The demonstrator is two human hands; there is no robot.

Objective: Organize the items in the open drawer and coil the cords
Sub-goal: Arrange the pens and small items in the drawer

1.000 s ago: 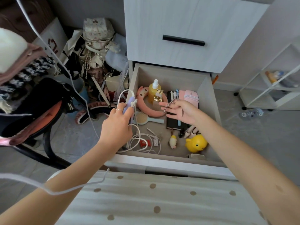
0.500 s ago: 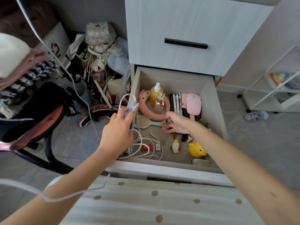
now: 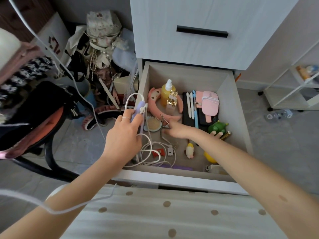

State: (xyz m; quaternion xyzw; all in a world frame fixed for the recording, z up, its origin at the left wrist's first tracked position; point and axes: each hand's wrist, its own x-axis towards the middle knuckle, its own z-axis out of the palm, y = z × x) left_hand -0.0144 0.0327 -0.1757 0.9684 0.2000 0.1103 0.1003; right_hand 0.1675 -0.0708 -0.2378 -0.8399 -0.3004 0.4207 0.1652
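Left of the cabinet, heap of bags (image 3: 101,40) on the floor. Over the left wall of the open drawer (image 3: 144,83), left hand (image 3: 124,137), grip clamped on a lilac cord (image 3: 138,111), white loop arching above the knuckles. Just below that hand, on the drawer floor, tangle of white cords (image 3: 155,150), uncoiled, looped about a small red item (image 3: 158,152). Behind these, pink headband (image 3: 153,104) curved round a yellow bottle (image 3: 167,93) and a gold-capped perfume bottle (image 3: 172,100). Nearer, round hairbrush (image 3: 153,125) just beside the metal nippers (image 3: 162,125), pinched at the fingertips of the right hand (image 3: 179,131), low over the drawer's middle. Further right, pens (image 3: 190,104) on a black case (image 3: 185,116), pink pouch (image 3: 209,104), green toy (image 3: 216,128), yellow duck (image 3: 209,157) partly hidden under the right forearm.
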